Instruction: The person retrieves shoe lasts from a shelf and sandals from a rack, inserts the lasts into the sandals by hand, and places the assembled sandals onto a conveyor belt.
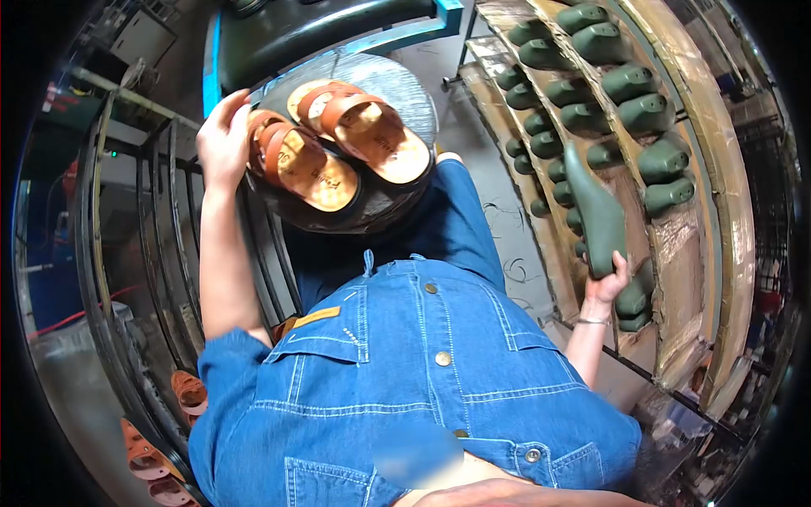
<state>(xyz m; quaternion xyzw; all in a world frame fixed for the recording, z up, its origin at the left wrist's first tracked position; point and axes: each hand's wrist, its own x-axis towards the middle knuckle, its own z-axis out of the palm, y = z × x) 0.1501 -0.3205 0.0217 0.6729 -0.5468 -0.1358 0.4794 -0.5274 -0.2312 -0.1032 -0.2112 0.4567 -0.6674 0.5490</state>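
Two brown-strapped sandals with tan footbeds, the left sandal (317, 179) and the right sandal (393, 152), lie side by side on a round stand (414, 89) in front of my knees. My left hand (224, 142) is against the outer side of the left sandal near its toe, fingers curled; part of its grip is hidden. Out to the right, my right hand (606, 280) is closed around one end of a dark green shoe last (598, 215). The last's narrow end points up and away, over the rack.
A slanted rack (676, 253) on the right carries rows of green shoe lasts (629, 80). Black metal rails (152, 203) stand on the left, with brown sandals (148, 456) low beside them. A dark bench with a blue frame (380, 42) is beyond the stand.
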